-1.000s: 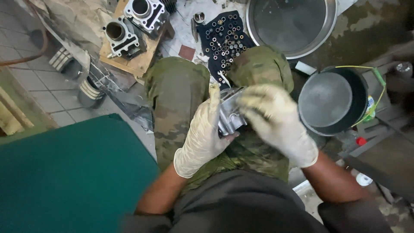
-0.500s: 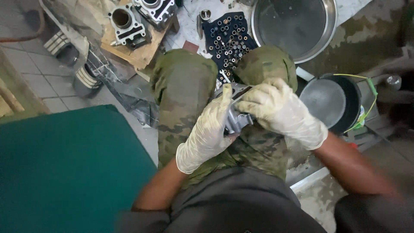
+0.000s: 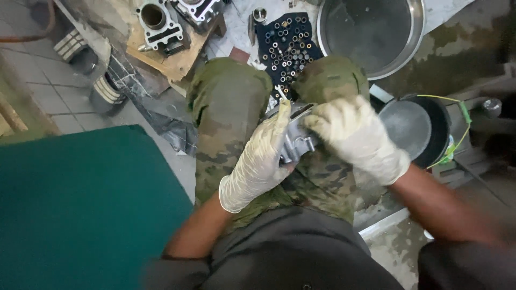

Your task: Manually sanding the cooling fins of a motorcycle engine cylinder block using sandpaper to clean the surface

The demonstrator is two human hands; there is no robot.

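metal engine part could slip off the lap

metal engine part (image 3: 294, 140) rests between the knees, left hand (image 3: 258, 161) gripping its side, right hand (image 3: 355, 137) clasped over the top. slick gloves risk dropping it onto the dark cloth of small fittings (image 3: 285, 45) below.

The left hand (image 3: 258, 161) and right hand (image 3: 357, 137) wear pale cream gloves, smudged grey in places. Between them sits a silver-grey metal engine part (image 3: 295, 140). The trousers (image 3: 228, 115) are camouflage, olive with darker brown-green blotches. At lower left a flat surface (image 3: 75, 209) is deep teal green. At top centre a dark navy cloth (image 3: 287, 40) is dotted with small silver and brass-coloured pieces (too small to tell apart). The round basin (image 3: 416, 40) at upper right is dull silver; the pot (image 3: 438, 129) at right is black.
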